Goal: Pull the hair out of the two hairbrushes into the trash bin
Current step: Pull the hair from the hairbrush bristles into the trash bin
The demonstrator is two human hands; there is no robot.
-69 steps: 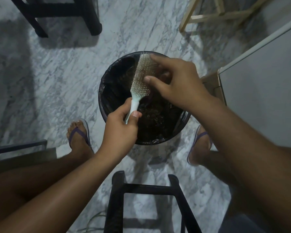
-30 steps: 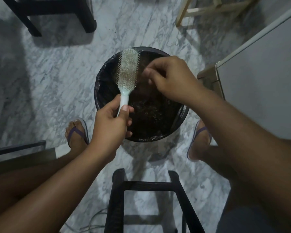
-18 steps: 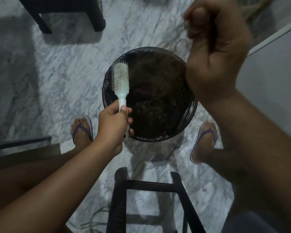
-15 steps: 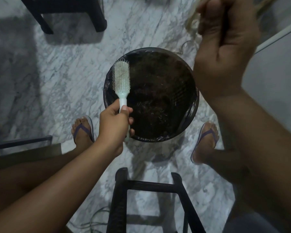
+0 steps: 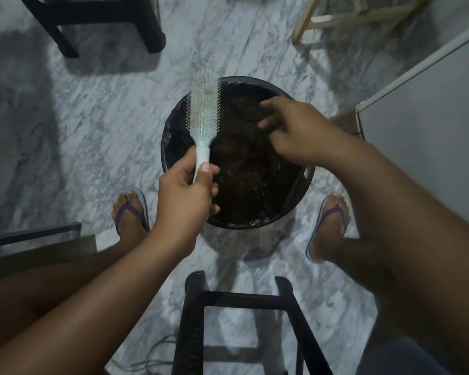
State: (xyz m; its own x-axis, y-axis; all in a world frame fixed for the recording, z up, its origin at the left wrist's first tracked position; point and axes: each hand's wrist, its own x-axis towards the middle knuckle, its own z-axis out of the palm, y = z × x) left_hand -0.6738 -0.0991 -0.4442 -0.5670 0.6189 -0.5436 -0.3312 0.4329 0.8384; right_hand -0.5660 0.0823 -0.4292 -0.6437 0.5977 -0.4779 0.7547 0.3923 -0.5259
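Observation:
My left hand (image 5: pixel 186 194) grips the handle of a pale green hairbrush (image 5: pixel 203 112) and holds it upright over the left rim of the round black trash bin (image 5: pixel 171 131). The bristles face me, with a little hair left among them. My right hand (image 5: pixel 290 129) hovers low over the bin's right half, palm down and fingers loosely apart. A dark clump of hair (image 5: pixel 247 110) lies just beyond its fingertips, and more hair (image 5: pixel 247 174) fills the bin. Only one hairbrush is in view.
The bin stands on a marble floor between my feet in sandals (image 5: pixel 132 212) (image 5: pixel 329 220). A black stool frame (image 5: pixel 244 296) is right below me, another black stool (image 5: pixel 92 20) at the far left, a wooden frame (image 5: pixel 336 17) at the far right, a grey cabinet (image 5: pixel 431 117) on the right.
My right hand, raised high and closed half a second ago, has come down over the bin with its fingers spread. The left hand keeps the brush at the bin's left rim.

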